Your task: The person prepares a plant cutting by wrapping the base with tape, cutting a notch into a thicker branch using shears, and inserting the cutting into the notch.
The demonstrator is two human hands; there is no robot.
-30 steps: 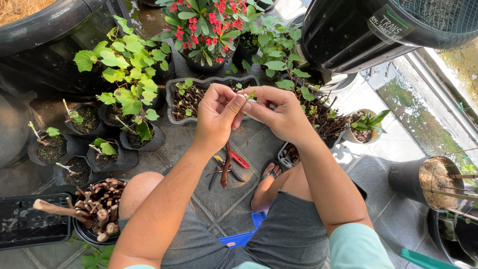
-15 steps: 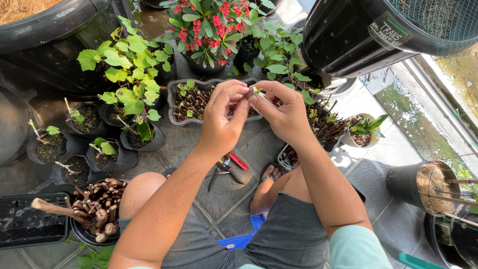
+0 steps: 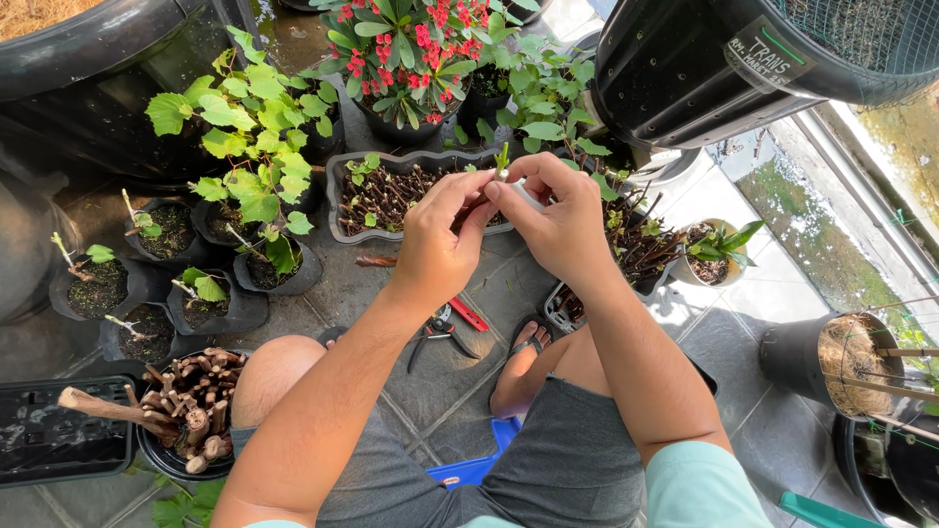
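Both hands met above the long grey tray of cuttings, and between them they pinched a small cutting with a green leafy tip that stood just above the fingers. The left hand was closed around the lower part of the stem, thumb and forefinger gripping it, while the right hand held the top of the same stem in its fingertips, with something pale caught between them that was too small to make out. On the paving below the wrists lay a pair of red-handled pruners, untouched. A black pot of cut woody sticks stood by the left knee
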